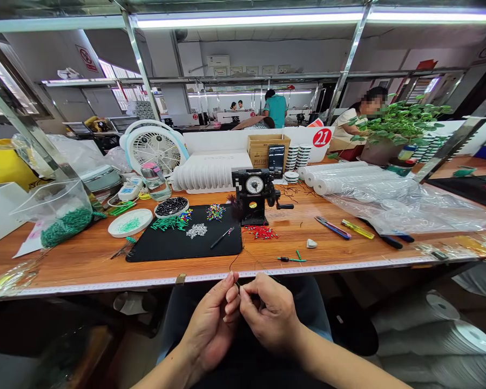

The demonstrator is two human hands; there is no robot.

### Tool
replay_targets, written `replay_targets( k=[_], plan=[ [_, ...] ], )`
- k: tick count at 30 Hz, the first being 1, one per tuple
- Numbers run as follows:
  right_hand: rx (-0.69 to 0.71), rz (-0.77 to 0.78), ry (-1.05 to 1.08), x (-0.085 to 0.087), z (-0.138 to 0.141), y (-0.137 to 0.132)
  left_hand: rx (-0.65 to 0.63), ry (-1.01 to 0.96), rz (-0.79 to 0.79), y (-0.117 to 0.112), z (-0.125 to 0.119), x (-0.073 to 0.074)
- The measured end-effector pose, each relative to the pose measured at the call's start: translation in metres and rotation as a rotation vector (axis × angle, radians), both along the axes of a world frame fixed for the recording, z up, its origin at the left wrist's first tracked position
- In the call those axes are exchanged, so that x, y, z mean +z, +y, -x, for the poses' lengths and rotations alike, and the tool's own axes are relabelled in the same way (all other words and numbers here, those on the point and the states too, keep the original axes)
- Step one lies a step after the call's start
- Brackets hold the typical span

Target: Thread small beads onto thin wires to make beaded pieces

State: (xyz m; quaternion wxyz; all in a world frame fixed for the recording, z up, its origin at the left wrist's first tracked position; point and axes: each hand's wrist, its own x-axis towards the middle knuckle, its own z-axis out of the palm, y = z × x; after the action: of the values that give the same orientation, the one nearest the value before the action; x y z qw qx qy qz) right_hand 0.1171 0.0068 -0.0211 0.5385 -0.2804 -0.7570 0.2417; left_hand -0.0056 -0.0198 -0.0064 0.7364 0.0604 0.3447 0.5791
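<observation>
A long wooden workbench [243, 254] stretches across the view, and behind it, at the right, lie rolls of white plastic film [340, 178] with a loose clear plastic sheet [409, 208] spread in front of them. On the left side stand a white desk fan [156, 146] and a clear bag of green pieces [67, 229]. Near the middle is a black mat [182, 243], and just behind its right corner stands a black hand-crank counter [253, 194]. On the mat there is a round dish of black pieces [171, 206], beside a small heap of coloured pieces [216, 212].

Below the bench edge, the person's left hand [208, 324] and right hand [269, 313] are close together - a narrow position - and both pinch a thin dark wire [230, 263] with the fingertips [245, 290]. The wire rises from the hands and passes over the bench edge toward the mat; the end inside the fingers is too small to see.
</observation>
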Motion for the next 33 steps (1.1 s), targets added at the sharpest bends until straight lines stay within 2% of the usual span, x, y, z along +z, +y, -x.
replay_targets(
  k=[10, 21, 26, 29, 33],
  plan=[
    [0.001, 0.015, 0.004, 0.000, 0.000, 0.000, -0.028, 0.035, 0.001, -0.003, -0.003, -0.001],
    [0.001, 0.035, -0.032, -0.002, 0.000, 0.000, -0.002, -0.007, 0.009, -0.001, -0.006, 0.002],
    [0.020, 0.091, -0.004, 0.001, -0.001, -0.001, -0.050, 0.010, -0.033, -0.002, -0.005, -0.001],
    [0.049, 0.181, 0.011, 0.003, -0.002, -0.001, -0.060, 0.049, -0.075, -0.002, -0.006, -0.004],
    [0.125, 0.502, 0.073, 0.008, -0.005, 0.007, -0.059, 0.224, -0.174, 0.006, -0.012, -0.007]
  ],
)
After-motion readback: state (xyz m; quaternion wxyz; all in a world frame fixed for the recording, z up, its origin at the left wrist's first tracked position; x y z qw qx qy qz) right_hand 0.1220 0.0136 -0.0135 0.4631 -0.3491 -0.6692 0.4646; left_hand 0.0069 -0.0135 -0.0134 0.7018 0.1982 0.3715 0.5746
